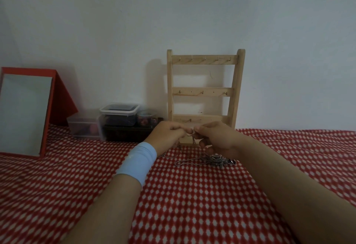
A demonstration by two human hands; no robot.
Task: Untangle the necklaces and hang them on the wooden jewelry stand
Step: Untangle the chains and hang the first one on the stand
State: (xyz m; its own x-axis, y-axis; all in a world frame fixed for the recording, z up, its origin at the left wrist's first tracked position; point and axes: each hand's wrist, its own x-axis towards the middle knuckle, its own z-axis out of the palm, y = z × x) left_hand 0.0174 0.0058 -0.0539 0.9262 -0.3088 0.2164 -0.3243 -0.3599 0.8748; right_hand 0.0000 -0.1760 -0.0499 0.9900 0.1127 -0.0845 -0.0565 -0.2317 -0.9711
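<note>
The necklaces (216, 159) lie in one knotted silver heap on the red-and-white cloth (192, 205), just near of the hands and a little to the right. One loose strand runs out leftward along the cloth. How many necklaces make up the heap cannot be told.

A thin chain (193, 135) rises from it to where the two hands meet. The left hand (167, 135) and the right hand (215, 137) each pinch this chain with curled fingers, their fingertips almost touching and a short length held between them. The heap lies under the right hand, so that hand is the nearer one. The left hand, which has a pale blue wristband (137, 162), is closer to the trailing strand.

Straight beyond the hands, on the far side against the wall, stands the one wooden jewelry stand (204, 89). It is upright, and its three cross rails run left to right. The top rail shows five hooks and the middle rail three, while the lowest is partly hidden by the hands. Nothing hangs on any hook, so I judge the untangling to be at an early stage, and any freed chain will have to go up and away to the far side.

To the far left are one red-framed mirror (23, 112) and a cluster of four small containers (119, 111).
</note>
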